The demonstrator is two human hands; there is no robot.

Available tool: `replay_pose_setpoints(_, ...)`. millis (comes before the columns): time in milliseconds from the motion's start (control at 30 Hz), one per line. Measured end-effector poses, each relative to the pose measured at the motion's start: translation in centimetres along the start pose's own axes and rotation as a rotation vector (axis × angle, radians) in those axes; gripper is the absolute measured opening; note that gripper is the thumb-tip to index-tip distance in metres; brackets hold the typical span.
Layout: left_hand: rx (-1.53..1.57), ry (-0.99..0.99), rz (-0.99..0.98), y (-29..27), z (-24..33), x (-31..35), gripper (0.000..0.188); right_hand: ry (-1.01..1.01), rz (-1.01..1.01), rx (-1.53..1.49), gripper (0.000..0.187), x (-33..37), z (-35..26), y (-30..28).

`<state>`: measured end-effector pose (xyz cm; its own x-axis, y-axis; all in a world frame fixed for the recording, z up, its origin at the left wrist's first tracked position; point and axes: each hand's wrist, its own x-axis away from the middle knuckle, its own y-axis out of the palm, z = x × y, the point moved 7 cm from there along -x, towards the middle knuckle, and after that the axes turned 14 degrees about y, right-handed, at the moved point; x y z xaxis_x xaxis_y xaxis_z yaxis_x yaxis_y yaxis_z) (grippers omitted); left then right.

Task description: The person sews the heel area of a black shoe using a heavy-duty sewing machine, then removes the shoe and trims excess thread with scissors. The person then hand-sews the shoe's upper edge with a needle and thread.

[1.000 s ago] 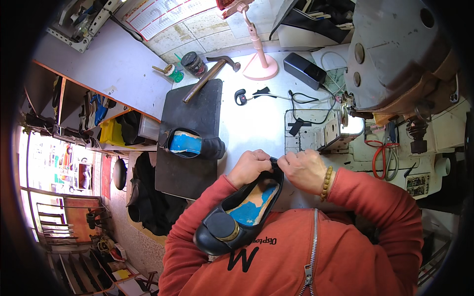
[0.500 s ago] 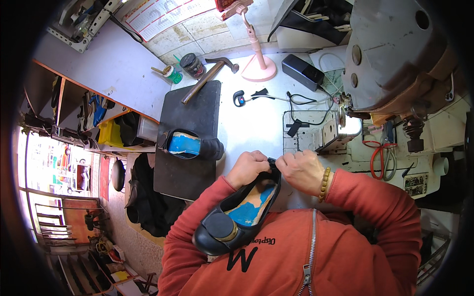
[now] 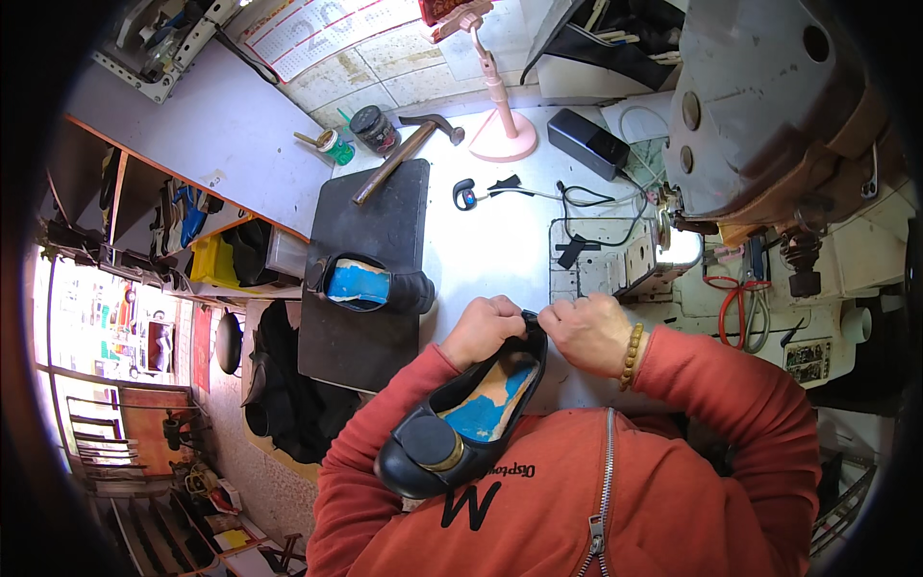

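I hold a black flat shoe (image 3: pixel 461 423) against my chest, its toe with a round ornament pointing toward me and its blue and tan insole facing up. My left hand (image 3: pixel 486 327) pinches the left side of the heel rim. My right hand (image 3: pixel 588 332), with a bead bracelet on the wrist, pinches the same rim from the right. The two hands almost touch over the heel. A second black shoe (image 3: pixel 370 284) with a blue lining lies on the dark mat (image 3: pixel 370 221) to the left.
A hammer (image 3: pixel 404 149) lies across the mat's far end, by a small green bottle (image 3: pixel 335 146) and a dark jar (image 3: pixel 373 128). A pink stand (image 3: pixel 502 125), a black box (image 3: pixel 596 142), cables and a sewing machine (image 3: pixel 769 115) fill the white bench on the right.
My hands have shifted slightly along the heel rim and drawn a little closer together. The shoe stays against my chest.
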<state>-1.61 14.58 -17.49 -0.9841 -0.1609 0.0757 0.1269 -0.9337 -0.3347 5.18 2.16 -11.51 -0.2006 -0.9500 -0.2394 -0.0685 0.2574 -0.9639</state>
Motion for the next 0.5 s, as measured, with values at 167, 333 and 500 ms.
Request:
replay_pose_setpoints(167, -0.065, 0.043, -0.066, 0.1, 0.4, -0.3, 0.013, -0.013, -0.011, -0.005, 0.009, 0.0, 0.0, -0.2)
replay_pose_setpoints(333, -0.198, 0.2, -0.104, 0.1, 0.9, 0.0, 0.011, 0.216, -0.121, -0.158, 0.018, 0.5, 1.8, 0.4)
replay_pose_setpoints(500, -0.641, 0.678, -0.259, 0.8, 3.6, 0.0, 0.007, 0.754, -0.427, -1.173, 0.04, 1.4, 4.1, 5.8)
